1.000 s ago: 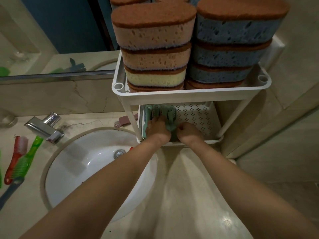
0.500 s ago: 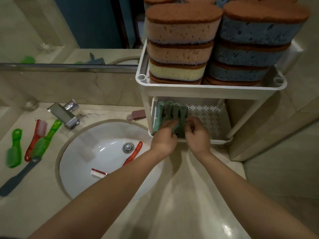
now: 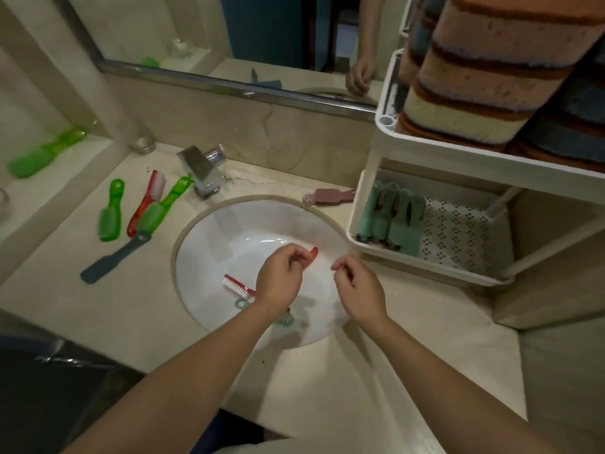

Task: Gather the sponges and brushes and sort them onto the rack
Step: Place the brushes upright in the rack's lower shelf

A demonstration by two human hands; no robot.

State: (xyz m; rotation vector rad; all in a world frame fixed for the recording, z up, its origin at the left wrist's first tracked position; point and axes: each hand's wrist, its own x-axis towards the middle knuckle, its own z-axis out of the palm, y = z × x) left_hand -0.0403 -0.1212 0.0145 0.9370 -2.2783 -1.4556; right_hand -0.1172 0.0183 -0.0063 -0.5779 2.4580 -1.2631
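My left hand (image 3: 281, 280) hovers over the white sink (image 3: 209, 257), fingers loosely curled above a red brush (image 3: 236, 285) lying in the basin; I cannot tell whether it touches the handle. Under my left wrist lies a teal brush (image 3: 285, 319). My right hand (image 3: 360, 290) hangs beside it, holding nothing. The white rack (image 3: 425, 267) stands at the right with several teal brushes (image 3: 389, 221) in its lower tray. Orange and yellow sponges (image 3: 484, 77) and blue sponges (image 3: 569, 103) are stacked on its upper tray.
On the counter left of the sink lie two green brushes (image 3: 109, 211) (image 3: 163, 208), a red brush (image 3: 147, 204) and a dark blue brush (image 3: 114, 260). A pink brush (image 3: 330, 195) lies behind the sink. Another green brush (image 3: 42, 152) is on the left ledge. The faucet (image 3: 203, 172) stands behind.
Both hands have let go of the teal brushes in the lower tray and drawn back left over the sink. My view has swung left and down.
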